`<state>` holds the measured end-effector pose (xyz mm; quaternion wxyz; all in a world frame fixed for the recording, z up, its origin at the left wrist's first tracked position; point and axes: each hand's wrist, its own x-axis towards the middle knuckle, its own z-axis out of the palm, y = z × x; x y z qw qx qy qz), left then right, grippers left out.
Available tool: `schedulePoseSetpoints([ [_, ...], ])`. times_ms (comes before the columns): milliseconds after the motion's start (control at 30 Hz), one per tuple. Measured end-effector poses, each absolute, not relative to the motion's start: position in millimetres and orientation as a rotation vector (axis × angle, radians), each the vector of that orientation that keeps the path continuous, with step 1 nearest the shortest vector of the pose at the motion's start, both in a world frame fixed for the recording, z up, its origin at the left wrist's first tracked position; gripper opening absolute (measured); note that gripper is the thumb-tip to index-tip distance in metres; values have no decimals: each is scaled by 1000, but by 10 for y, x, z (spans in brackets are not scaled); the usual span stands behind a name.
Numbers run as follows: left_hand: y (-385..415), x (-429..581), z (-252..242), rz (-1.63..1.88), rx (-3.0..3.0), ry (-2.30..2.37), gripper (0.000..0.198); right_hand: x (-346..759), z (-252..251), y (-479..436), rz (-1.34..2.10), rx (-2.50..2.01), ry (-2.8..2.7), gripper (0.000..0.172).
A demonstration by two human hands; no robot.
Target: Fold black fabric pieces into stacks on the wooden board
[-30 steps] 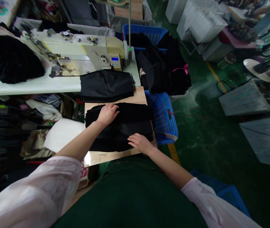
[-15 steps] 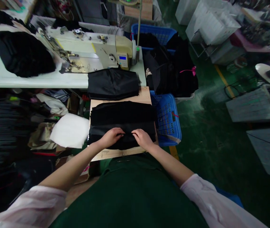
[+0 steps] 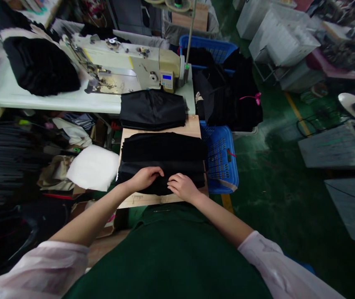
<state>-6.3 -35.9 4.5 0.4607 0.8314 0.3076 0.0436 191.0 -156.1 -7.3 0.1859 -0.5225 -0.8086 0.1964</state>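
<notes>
A wide piece of black fabric [image 3: 161, 155] lies folded flat on a light wooden board [image 3: 193, 122]. My left hand [image 3: 145, 178] and my right hand [image 3: 182, 187] sit close together on its near part, fingers curled into the cloth. Beyond the fabric, a folded stack of black cloth [image 3: 152, 110] rests at the board's far end, overlapping the edge of the white sewing table [image 3: 9, 89]. The fabric's underside and any layers beneath are hidden.
A cream industrial sewing machine [image 3: 127, 62] stands on the table beside a black garment pile [image 3: 40, 66]. To the right are a blue plastic basket [image 3: 223, 160] and heaped black clothes [image 3: 227, 91]. A white sheet [image 3: 93, 168] lies left of the board.
My left hand has come from the fabric's far side to its near part, next to my right hand. The fabric lies flatter and squarer, and the view has shifted slightly.
</notes>
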Motion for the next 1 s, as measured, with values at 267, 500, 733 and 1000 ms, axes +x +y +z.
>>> schedulePoseSetpoints([
  [267, -358, -113, -43, 109, 2166, 595, 28, 1837, -50, -1544, 640, -1638, -2167, 11],
  [500, -374, -125, 14, 89, 2220, 581, 25, 1676, 63, -1543, 504, -1834, -2273, 7],
  [733, -428, -61, -7, 96, 2308, 644, 27, 1807, -51, -1514, 663, -1782, -1898, 10],
  [1000, -397, -66, 70, 169, 2465, 552, 28, 1894, -2, -1703, 347, -1604, -2093, 24],
])
